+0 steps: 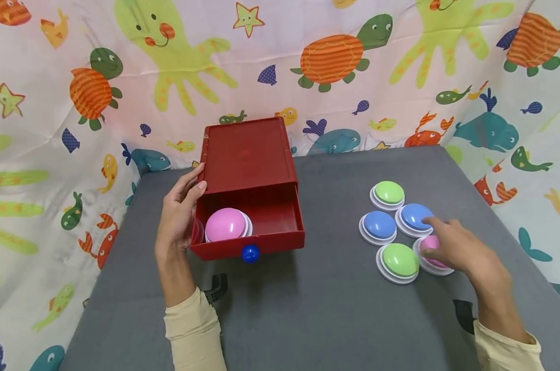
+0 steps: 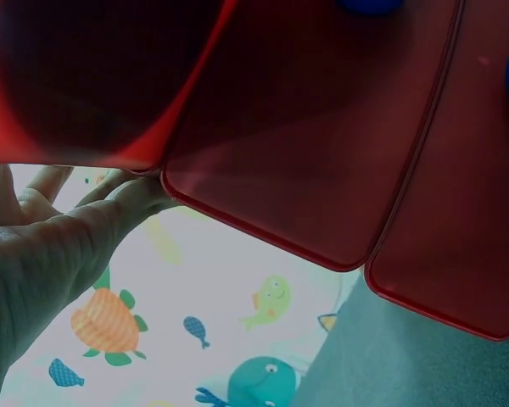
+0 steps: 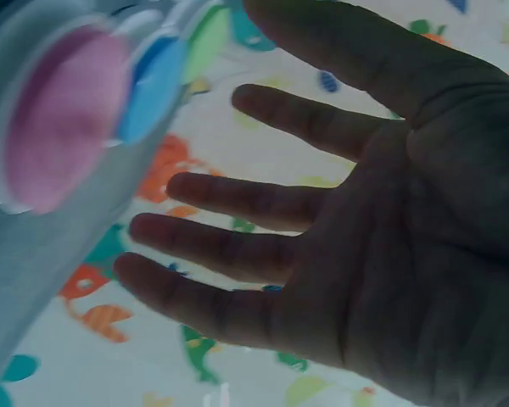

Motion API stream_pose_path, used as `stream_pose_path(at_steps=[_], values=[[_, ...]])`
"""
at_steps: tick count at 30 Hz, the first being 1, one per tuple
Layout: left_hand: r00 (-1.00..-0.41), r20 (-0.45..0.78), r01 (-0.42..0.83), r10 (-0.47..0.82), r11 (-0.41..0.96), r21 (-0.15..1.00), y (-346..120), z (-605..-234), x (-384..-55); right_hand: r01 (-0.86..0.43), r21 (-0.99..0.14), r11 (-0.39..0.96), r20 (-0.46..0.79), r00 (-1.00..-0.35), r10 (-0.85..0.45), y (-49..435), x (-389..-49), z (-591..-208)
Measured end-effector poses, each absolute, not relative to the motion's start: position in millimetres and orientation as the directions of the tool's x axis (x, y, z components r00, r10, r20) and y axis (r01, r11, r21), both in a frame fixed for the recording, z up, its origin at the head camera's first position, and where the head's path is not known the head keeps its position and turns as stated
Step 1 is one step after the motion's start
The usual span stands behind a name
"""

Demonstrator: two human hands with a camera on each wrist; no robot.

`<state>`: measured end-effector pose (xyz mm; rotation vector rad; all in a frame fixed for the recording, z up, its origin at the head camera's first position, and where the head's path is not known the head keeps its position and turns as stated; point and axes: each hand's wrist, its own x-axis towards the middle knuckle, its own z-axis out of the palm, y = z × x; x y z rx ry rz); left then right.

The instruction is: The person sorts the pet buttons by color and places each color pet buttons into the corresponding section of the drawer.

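My left hand (image 1: 175, 216) rests against the left side of a red drawer box (image 1: 247, 154), its fingers along the side and the thumb at the top edge. The top drawer (image 1: 280, 241) is pulled out and holds a pink dome-shaped button (image 1: 226, 224) on a white base. A blue knob (image 1: 250, 253) sits on the drawer's front. Over on the right, my right hand (image 1: 463, 247), fingers spread and holding nothing, hovers above another pink button (image 1: 430, 251) and partly hides it. Its fingertips overlap a blue button (image 1: 415, 216) in the head view.
A second blue button (image 1: 379, 224) and two green buttons (image 1: 390, 192) stand in the same cluster on the grey table (image 1: 326, 319). Lower red drawer fronts (image 2: 458, 220) show in the left wrist view. A sea-animal patterned cloth (image 1: 261, 98) hangs behind and at both sides.
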<state>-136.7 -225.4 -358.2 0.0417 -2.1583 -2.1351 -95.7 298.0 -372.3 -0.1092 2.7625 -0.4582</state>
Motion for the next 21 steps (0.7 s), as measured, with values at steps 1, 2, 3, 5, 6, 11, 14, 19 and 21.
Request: stream_pose_path(at_steps=[1, 2, 3, 5, 6, 11, 14, 19, 21], values=[[-0.994, 0.056, 0.055, -0.094, 0.017, 0.998, -225, -358, -137, -0.002, -0.324, 0.946, -0.350, -0.929, -0.121, 302, -96, -376], [-0.994, 0.056, 0.054, -0.095, 0.020, 0.998, -226, -358, -137, 0.016, -0.324, 0.946, -0.378, -0.919, -0.114, 306, -96, -380], [-0.994, 0.056, 0.054, -0.095, 0.021, 0.998, -226, -358, -137, 0.030, -0.326, 0.945, -0.400, -0.910, -0.109, 309, -97, -383], [-0.994, 0.055, 0.054, -0.095, 0.018, 0.998, -226, -358, -137, 0.054, -0.331, 0.942, -0.437, -0.894, -0.102, 314, -98, -389], [-0.994, 0.053, 0.052, -0.095, 0.012, 0.999, -226, -358, -137, 0.055, -0.335, 0.940, -0.445, -0.889, -0.106, 316, -98, -392], [-0.994, 0.061, 0.060, -0.092, 0.012, 0.998, -227, -357, -137, -0.013, -0.352, 0.936, -0.402, -0.901, -0.164, 319, -102, -407], [-0.994, 0.061, 0.060, -0.091, 0.012, 0.998, -227, -356, -136, 0.002, -0.347, 0.938, -0.411, -0.899, -0.151, 319, -105, -413], [-0.995, 0.045, 0.044, -0.088, 0.010, 0.999, -227, -358, -136, 0.031, -0.338, 0.941, -0.415, -0.902, -0.120, 318, -107, -417], [-0.995, 0.046, 0.045, -0.092, 0.016, 0.999, -227, -358, -136, 0.032, -0.339, 0.940, -0.411, -0.904, -0.117, 317, -107, -418]])
